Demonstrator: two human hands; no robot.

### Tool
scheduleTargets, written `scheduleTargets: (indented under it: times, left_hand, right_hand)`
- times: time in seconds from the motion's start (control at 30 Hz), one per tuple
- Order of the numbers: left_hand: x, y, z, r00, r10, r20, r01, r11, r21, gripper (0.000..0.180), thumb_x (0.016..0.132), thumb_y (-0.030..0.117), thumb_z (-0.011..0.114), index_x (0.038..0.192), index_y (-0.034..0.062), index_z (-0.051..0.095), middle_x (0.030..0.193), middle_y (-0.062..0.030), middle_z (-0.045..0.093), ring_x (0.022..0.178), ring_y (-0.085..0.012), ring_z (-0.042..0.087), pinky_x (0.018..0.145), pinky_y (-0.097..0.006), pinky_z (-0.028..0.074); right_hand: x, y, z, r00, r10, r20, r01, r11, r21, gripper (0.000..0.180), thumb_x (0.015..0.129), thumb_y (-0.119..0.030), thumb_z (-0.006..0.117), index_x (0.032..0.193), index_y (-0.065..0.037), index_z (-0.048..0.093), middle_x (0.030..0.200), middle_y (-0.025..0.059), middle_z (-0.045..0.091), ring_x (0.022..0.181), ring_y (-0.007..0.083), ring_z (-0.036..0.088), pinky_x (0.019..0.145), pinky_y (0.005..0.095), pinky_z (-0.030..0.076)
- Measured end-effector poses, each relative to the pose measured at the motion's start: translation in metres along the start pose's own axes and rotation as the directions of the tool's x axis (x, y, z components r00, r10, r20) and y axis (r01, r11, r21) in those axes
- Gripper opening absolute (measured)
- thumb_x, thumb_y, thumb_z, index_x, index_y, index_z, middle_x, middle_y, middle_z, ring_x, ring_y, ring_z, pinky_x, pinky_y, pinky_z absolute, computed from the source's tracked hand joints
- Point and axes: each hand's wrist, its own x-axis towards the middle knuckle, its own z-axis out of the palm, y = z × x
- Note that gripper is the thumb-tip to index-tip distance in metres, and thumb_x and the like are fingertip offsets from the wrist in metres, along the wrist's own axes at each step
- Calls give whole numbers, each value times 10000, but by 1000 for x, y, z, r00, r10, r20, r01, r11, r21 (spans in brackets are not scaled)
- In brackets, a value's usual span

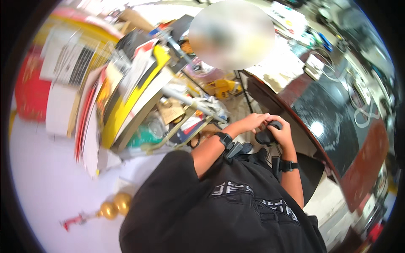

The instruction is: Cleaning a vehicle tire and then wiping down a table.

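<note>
The rounded black object point(265, 137) is just left of the worktop point(366, 170), off its near edge, and the hands meet over it: the right hand point(281, 131) is curled around its side, pinching it, while the left hand point(254, 122) arches in with its fingertips at the right's; whether the left grips too, I cannot tell. The likeliest mishap is a drop, since the object is held beyond the worktop's edge and a loose pinch could let it slip down beside it. A quick swing of the right arm could also knock the object or the wrist strap point(289, 165) against that edge. The leaning folders point(126, 103), well left of the worktop, might slide if an elbow caught them. As for writing, the black shirt point(198, 211), left of the worktop's near end, bears pale block lettering broken by folds; a white sheet point(63, 55) beyond the folders shows a dark printed grid, too blurred to read.
</note>
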Motion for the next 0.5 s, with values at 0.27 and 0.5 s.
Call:
scheduleTargets:
  times: [0.27,0.5]
  left_hand:
    - [-12,1,3,807,-394,441,90,819,566,575,1005,488,364,1187,-3,601,1077,-143,674,905,-250,681,732,-373,547]
    - [-42,-172,-32,972,-188,-144,190,982,3,208,928,121,501,1073,17,607,950,-100,664,886,-183,645,746,-332,533]
  right_hand:
    - [-17,22,-5,918,183,351,-217,974,59,183,780,-144,766,871,4,707,803,43,690,761,99,622,724,271,516]
    - [-32,-99,-38,939,-159,304,165,986,6,230,786,-197,781,928,-28,716,878,82,686,846,204,653,789,319,503]
